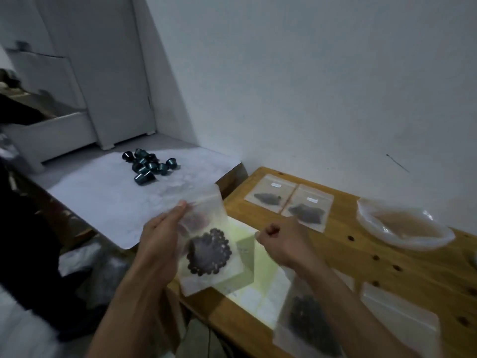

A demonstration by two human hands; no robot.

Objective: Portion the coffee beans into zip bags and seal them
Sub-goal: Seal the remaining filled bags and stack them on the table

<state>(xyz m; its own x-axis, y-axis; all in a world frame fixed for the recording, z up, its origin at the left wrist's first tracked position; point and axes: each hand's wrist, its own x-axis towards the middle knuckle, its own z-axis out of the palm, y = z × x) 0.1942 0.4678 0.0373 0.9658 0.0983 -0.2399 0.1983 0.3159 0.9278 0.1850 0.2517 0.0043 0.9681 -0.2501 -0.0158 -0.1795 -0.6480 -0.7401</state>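
My left hand (pixel 160 244) holds a clear zip bag (pixel 206 228) up over the table's left end, fingers behind it and thumb along its left edge. A clump of dark coffee beans (pixel 209 251) sits low in that bag. My right hand (pixel 281 241) hovers just right of the bag with its fingers curled into a fist, holding nothing that I can see. Two flat bags with beans (pixel 304 208) lie side by side near the wall. Another bag with beans (pixel 307 319) lies under my right forearm.
A clear plastic bowl (pixel 402 228) stands on the wooden table (pixel 387 267) at the right. An empty zip bag (pixel 397 316) lies near the front right. A pile of dark coffee capsules (pixel 148 165) rests on the white surface (pixel 103 202) to the left.
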